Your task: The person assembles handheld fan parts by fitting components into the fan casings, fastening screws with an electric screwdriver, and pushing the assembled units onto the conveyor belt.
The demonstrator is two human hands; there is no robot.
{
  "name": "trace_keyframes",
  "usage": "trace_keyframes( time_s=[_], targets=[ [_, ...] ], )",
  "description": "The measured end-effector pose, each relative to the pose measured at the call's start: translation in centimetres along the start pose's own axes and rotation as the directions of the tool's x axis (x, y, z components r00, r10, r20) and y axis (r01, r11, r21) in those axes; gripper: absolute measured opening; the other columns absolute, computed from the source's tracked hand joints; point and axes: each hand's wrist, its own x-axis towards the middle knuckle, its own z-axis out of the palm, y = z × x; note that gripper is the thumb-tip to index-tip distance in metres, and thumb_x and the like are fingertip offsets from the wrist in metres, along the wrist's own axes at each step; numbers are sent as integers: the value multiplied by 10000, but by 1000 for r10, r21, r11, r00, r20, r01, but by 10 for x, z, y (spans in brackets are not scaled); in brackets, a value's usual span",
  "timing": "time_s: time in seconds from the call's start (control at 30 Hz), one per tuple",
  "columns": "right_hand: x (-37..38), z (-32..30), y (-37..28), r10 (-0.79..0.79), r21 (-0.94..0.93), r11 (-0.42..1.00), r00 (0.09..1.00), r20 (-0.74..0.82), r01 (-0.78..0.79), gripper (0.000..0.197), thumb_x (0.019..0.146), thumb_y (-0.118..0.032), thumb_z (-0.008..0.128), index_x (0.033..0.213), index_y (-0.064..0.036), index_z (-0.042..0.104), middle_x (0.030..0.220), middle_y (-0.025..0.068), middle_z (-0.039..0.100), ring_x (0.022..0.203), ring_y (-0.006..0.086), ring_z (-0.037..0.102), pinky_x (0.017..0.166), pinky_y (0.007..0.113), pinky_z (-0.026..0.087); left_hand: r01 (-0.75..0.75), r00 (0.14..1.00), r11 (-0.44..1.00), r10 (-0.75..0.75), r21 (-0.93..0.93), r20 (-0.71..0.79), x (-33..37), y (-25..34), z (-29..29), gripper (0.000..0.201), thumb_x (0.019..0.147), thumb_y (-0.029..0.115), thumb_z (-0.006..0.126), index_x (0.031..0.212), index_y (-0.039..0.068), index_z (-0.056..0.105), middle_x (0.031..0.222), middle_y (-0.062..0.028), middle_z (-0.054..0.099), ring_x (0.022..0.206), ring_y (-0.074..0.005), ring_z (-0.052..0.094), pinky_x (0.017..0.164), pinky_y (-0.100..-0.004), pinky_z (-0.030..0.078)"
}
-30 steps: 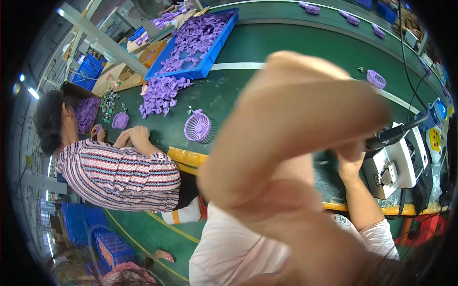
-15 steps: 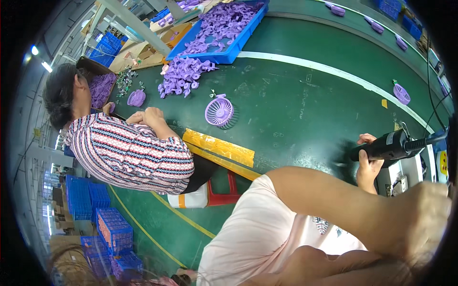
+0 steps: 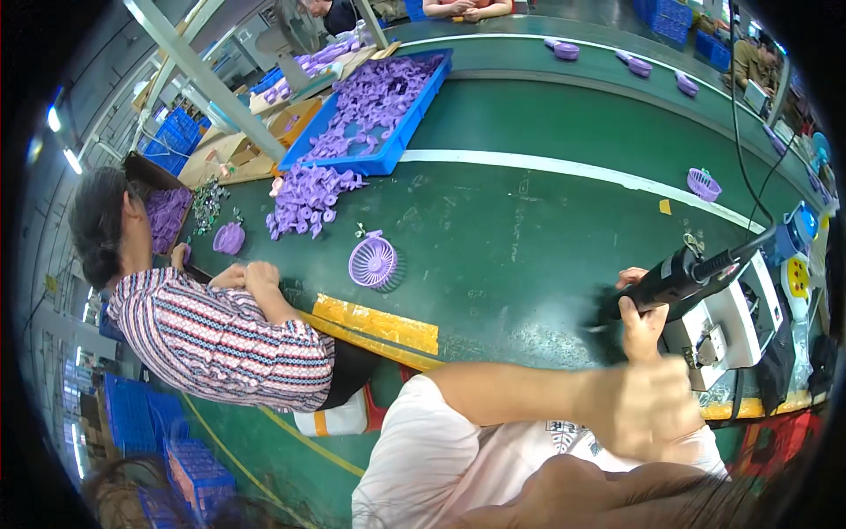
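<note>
My right hand (image 3: 641,322) is closed round a black corded power tool (image 3: 668,284), thumb on the near side and fingertips on the far side. The tool's front end points left, low over the green table, and is dark and blurred. My left arm reaches across my chest from a pale pink sleeve. At its end my left hand (image 3: 648,410) is smeared by motion, in front of my right wrist; its fingers look curled, but whether they hold anything is unclear. A round slotted purple basket (image 3: 373,260) with a small metallic piece at its handle stands on the table, left of both hands.
A co-worker in a striped shirt (image 3: 238,339) sits at left, near loose purple parts (image 3: 308,201) and another purple basket (image 3: 229,238). A blue tray (image 3: 388,159) of purple parts lies behind. A white box-shaped device (image 3: 727,331) stands at right; a cable (image 3: 738,141) hangs above.
The view has shifted, so the table and tool sit further left and lower. My left hand has moved left, from the right edge toward my chest. The right hand keeps hold of the power tool.
</note>
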Motion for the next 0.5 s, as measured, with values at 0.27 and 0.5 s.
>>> trace_keyframes(
  time_s=[0.27,0.5],
  targets=[
    [-1,5,-4,-12,27,1000,999,-36,13,353,715,-33,621,1048,1,508,914,39,534,835,120,520,746,255,423,779,627,577,-725,246,-284,-92,-78,-31,241,831,66,513,1051,-32,501,778,-150,504,653,-306,537,573,-381,443],
    [2,1,-12,128,10,992,991,-39,-127,336,736,-134,583,1028,19,520,962,73,539,902,148,499,798,284,387,854,508,503,-861,135,0,-109,-73,-15,146,827,45,497,952,-16,541,820,-179,562,711,-368,564,597,-404,450]
  ],
)
